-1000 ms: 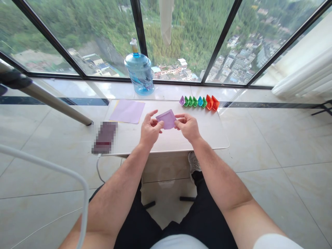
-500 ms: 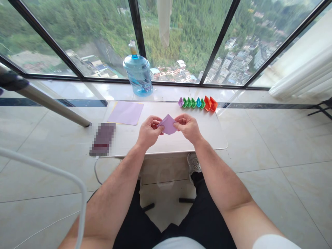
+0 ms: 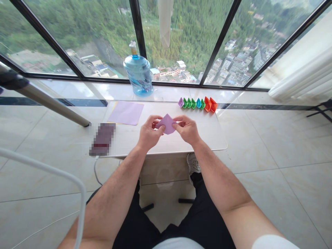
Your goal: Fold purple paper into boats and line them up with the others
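Observation:
A small folded piece of purple paper is held up over the low white table, one corner pointing away from me. My left hand pinches its left side, thumb on the near face. On the opposite side, my right hand pinches it in the same way. Behind the hands stands a row of several small folded paper boats in purple, green, blue and red. Flat sheets of purple paper lie at the table's back left, with a yellow edge showing beneath.
A blurred-out phone-like object with a cable rests at the table's left edge. An empty blue water jug stands by the window. A metal pole and a white curved tube are on my left.
Both thumbs have moved slightly inward over the purple paper, and the paper's outline looks a little wider. Everything else on the table is where it was.

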### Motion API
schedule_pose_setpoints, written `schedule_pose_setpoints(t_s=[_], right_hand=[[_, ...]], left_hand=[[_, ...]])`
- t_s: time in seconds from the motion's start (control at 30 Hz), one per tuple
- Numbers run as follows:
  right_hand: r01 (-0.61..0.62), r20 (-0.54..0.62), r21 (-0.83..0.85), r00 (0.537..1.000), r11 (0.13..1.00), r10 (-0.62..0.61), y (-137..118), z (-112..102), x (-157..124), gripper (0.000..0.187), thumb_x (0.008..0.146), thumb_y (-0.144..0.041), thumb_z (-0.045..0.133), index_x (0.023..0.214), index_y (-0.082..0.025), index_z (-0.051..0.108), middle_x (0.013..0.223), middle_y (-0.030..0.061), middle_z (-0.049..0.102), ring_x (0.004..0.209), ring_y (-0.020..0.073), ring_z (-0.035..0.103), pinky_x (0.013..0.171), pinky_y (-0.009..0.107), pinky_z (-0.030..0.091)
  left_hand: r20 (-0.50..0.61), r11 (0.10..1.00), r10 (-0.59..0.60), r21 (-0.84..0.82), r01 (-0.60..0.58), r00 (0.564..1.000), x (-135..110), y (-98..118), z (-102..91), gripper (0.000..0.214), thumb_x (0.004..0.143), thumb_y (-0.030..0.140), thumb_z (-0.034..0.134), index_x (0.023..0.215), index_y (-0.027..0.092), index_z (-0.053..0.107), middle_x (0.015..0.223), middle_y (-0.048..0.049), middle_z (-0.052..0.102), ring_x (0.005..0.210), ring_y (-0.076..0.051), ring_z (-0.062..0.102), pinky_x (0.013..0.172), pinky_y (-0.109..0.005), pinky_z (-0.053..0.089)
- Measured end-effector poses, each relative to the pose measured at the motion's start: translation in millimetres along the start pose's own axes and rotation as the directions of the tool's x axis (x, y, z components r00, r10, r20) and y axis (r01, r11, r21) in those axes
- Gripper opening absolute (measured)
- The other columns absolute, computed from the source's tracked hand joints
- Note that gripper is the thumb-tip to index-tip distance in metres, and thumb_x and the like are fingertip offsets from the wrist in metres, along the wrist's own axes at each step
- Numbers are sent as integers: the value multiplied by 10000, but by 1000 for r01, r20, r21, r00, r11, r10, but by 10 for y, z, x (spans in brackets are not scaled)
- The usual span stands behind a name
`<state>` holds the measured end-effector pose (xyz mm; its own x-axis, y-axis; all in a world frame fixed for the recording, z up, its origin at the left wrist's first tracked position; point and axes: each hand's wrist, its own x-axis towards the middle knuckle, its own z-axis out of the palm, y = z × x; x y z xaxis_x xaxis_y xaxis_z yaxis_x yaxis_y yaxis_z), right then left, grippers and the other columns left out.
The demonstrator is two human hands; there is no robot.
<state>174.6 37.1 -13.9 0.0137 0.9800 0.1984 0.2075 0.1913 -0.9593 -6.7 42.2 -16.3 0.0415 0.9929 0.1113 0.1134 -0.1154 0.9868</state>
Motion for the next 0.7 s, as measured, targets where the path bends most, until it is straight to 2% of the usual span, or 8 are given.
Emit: schedule_pose_setpoints(t_s=[0.1,0.27,0.33,0.47,0.53,0.63,0.7], right_hand=[[-56,19,8,998,998,56,-1,13,3,206,752,-347,736,897,-221,660,638,-46,599,570,116,531,540,245,428],[-86,119,43,990,995,80,4,23,18,223,725,-371,757,795,-186,654,697,-30,611,647,123,547,599,255,446],[-103,117,24,988,994,100,9,23,26,213,732,-362,751,745,-175,650,656,-38,576,626,112,513,577,246,416],[-121,84,31,989,992,119,7,-14,45,215,719,-340,760,692,-170,632,611,-51,550,583,92,477,542,233,381],[-134,124,53,984,990,126,-10,-63,54,243,709,-373,784,723,-169,654,613,-46,578,570,94,498,528,231,391],[-185,257,122,955,975,149,-41,-153,62,345,723,-455,793,887,-162,714,639,-10,659,583,130,600,517,240,442],[-207,305,178,941,962,146,-57,-197,64,391,750,-472,775,976,-156,730,662,16,701,617,157,663,530,249,482]], left_hand=[[12,999,30,12,-30,999,-32,-3,31,372,713,257,737,1074,230,654,862,4,697,767,-153,671,560,-203,536],[80,998,26,-66,-20,997,-40,18,50,377,715,287,756,1068,219,645,841,9,700,705,-133,646,556,-214,543],[140,991,-5,-129,23,990,-34,51,32,375,708,318,776,1037,204,636,801,7,701,670,-135,652,550,-232,556],[268,963,-144,-183,198,953,-16,104,-30,357,719,367,774,976,169,626,680,-12,707,576,-164,681,545,-279,578],[274,949,-186,-200,245,943,-5,105,-58,371,714,374,778,977,156,632,657,-31,718,561,-184,697,541,-287,580],[211,936,-197,-249,247,958,15,88,-88,376,710,382,789,969,151,643,649,-42,726,563,-194,709,528,-278,574],[178,929,-197,-280,242,964,26,80,-101,375,710,375,797,973,152,648,642,-40,726,566,-195,712,521,-270,570]])
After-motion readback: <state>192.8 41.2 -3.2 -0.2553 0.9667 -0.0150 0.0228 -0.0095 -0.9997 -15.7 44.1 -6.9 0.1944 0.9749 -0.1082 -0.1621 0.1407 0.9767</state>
